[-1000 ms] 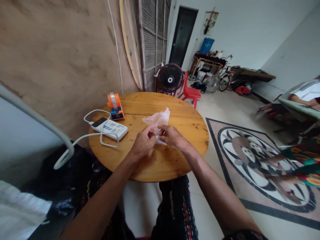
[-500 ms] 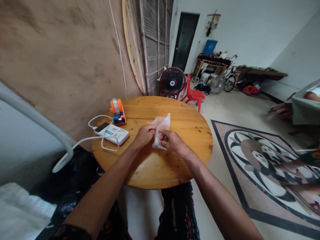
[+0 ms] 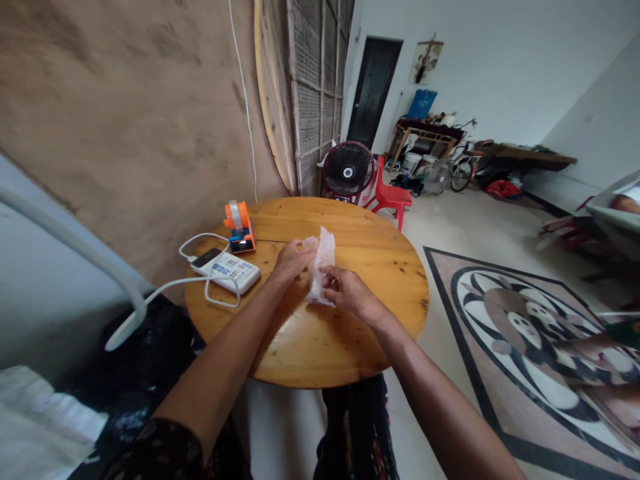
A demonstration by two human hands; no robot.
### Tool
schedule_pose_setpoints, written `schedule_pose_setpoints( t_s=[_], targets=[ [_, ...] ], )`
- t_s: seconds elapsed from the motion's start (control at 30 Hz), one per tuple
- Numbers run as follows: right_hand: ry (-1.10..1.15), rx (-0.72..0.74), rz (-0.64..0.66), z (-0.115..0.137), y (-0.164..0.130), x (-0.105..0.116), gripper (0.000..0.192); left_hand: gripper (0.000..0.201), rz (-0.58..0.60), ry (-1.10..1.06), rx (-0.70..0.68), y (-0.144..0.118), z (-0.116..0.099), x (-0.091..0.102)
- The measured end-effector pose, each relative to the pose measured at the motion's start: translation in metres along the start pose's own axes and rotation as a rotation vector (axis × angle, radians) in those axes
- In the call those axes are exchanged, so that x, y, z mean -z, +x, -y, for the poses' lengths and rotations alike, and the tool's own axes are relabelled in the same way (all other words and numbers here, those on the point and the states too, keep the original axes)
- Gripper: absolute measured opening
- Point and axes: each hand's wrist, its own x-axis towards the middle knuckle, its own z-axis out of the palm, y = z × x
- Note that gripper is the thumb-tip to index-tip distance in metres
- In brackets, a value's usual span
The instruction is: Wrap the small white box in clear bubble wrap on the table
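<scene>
A crumpled sheet of clear bubble wrap [image 3: 326, 252] is between my hands, over the middle of a round wooden table [image 3: 300, 347]. My left hand [image 3: 293, 259] grips its left side, fingers bent toward the wrap and partly hidden by it. At the lower right edge, my right hand [image 3: 349, 291] pinches the wrap between thumb and fingers. The upper end of the sheet stands up in a narrow strip, and its lower end comes down near the tabletop. Whether anything lies inside the folds I cannot tell.
An orange and blue tape dispenser [image 3: 241, 227] stands at the table's far left. Beside it lies a white power bank [image 3: 227, 270] with a looping white cable. Beyond the table are a fan [image 3: 349, 172] and a red chair [image 3: 391, 193]. Parts of another person show at the right.
My left hand has moved slightly up and its fingers have loosened somewhat. The bubble wrap now stands in a narrower, more upright fold. The view has tilted a little.
</scene>
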Motion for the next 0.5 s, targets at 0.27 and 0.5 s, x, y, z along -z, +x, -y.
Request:
schedule_pose_setpoints(
  t_s=[0.27,0.5],
  targets=[
    [0.043,-0.012,-0.006,-0.001,-0.004,0.001,0.049,0.018,-0.085,0.023,-0.012,0.018,-0.011,-0.004],
    [0.042,0.004,-0.028,-0.002,-0.008,0.002,0.047,0.029,-0.021,-0.185,0.002,0.015,-0.017,0.011]
  ],
)
